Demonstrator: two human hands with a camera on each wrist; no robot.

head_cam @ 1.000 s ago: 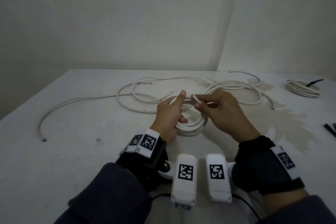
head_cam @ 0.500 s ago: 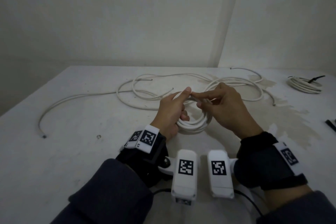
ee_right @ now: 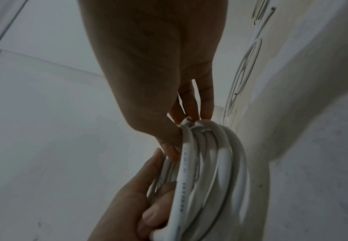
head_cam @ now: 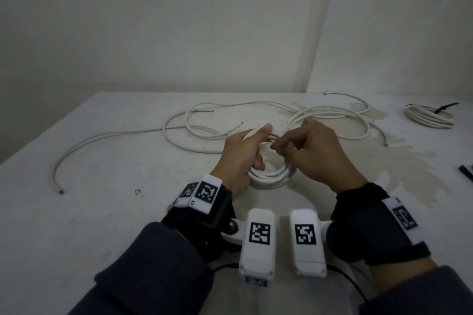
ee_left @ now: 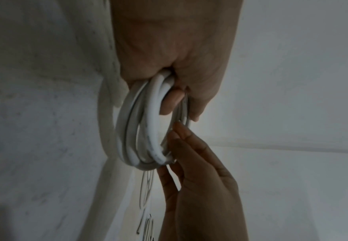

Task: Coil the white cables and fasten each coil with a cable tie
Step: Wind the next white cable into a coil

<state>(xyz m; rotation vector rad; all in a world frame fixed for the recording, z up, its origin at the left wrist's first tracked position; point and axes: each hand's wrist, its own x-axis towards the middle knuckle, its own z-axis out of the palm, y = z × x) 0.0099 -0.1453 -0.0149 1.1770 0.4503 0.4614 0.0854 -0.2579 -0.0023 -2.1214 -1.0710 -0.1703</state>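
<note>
The left hand clenched its grip around the coil, held just above the table. The right hand pinched the cable end; tucking it snugly under neighbouring loops would probably stop unwinding. Beyond lay loose cables.

Right wrist view: right hand reaches down from the top edge, thumb and fingertips pinched at the top of a white cable coil. Cut cable end shows at the pinch. Left hand enters from the bottom edge and grips the coil's lower left side. Loose white cables lie on the tabletop toward the upper right.
</note>
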